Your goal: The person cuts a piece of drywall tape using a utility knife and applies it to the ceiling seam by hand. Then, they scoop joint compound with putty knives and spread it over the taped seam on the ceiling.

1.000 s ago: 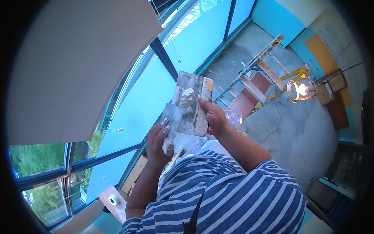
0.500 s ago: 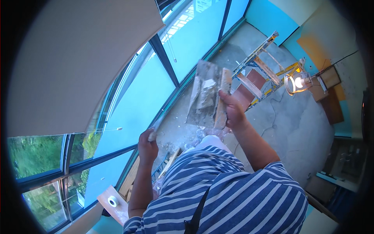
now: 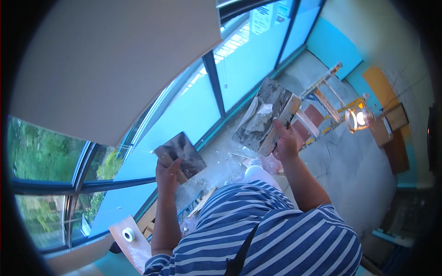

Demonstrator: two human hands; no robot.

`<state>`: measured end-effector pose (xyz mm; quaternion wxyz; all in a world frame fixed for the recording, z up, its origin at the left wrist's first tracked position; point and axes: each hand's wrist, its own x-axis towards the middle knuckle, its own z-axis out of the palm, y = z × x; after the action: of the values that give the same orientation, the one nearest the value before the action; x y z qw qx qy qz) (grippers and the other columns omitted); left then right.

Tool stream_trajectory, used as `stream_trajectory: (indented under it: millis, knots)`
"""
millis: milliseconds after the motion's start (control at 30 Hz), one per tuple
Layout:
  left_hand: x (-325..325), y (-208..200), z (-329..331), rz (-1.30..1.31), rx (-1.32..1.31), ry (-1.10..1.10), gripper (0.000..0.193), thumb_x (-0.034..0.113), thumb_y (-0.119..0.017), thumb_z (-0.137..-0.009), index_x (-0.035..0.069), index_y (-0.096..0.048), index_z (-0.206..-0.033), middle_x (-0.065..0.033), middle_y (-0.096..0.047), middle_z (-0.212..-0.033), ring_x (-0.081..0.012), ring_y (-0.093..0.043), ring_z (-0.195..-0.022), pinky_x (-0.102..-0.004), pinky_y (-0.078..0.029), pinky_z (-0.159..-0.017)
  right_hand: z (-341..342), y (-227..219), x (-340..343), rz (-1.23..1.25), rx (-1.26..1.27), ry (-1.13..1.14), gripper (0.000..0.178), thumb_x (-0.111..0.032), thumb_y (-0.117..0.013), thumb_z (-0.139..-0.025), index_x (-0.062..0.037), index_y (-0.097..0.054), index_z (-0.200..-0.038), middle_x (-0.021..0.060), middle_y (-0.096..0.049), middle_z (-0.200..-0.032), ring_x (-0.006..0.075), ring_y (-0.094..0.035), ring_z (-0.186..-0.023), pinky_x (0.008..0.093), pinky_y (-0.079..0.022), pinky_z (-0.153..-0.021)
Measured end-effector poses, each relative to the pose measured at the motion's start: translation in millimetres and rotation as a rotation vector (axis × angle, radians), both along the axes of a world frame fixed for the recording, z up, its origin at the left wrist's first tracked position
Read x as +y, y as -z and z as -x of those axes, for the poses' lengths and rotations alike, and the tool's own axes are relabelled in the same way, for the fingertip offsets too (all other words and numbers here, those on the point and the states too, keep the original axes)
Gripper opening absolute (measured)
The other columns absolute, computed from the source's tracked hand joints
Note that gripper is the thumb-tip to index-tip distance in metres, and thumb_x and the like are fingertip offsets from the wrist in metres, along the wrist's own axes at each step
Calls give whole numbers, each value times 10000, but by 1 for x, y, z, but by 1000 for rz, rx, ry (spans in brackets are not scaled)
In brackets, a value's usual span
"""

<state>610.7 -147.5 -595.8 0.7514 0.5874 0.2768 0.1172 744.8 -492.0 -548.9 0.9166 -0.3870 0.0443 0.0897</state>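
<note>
My left hand [image 3: 166, 178] is closed around the handle of a plastering trowel [image 3: 189, 154], whose flat, square-cornered grey blade shows its broad face, smeared with dark patches. My right hand [image 3: 286, 145] grips a plaster-caked board [image 3: 275, 94] along its wooden edge strip, thumb on top. A pale lump of plaster [image 3: 263, 110] sits on the middle of that board. The trowel and the board are held apart, in front of my body. How my fingers wrap beneath each one is hidden.
Tall framed windows [image 3: 184, 110] run along the left under a large beige panel [image 3: 106, 55]. A splattered stepladder [image 3: 328, 102] stands ahead right beside a lit caged work lamp [image 3: 358, 118]. Debris litters the floor near my feet. A tape roll [image 3: 129, 234] rests on a board at lower left.
The trowel in my left hand has turned from nearly edge-on to showing its broad face. The plaster board in my right hand has rotated clockwise and shifted right in the view.
</note>
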Motion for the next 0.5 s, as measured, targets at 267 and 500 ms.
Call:
stream_trajectory:
  millis: [267, 500]
  knots:
    - [-68, -113, -18, -541, -52, 12, 460, 196, -770, -791, 7, -582, -1165, -124, -694, -983, -204, -663, -871, -345, -521, -774, -20, 9, 52, 72, -245, -215, 372, -40, -567, -951, -41, -480, -1312, 91, -606, -1225, 216, -613, -1092, 375, -505, -948]
    - [-98, -144, -32, -729, 39, 1, 401, 226, -725, -833, 11, -576, -1137, -230, -684, -952, -390, -678, -867, -423, -523, -775, -51, -10, 59, 158, -422, -480, 391, -2, -579, -926, -19, -485, -1305, 79, -613, -1211, 189, -596, -1098, 347, -481, -951]
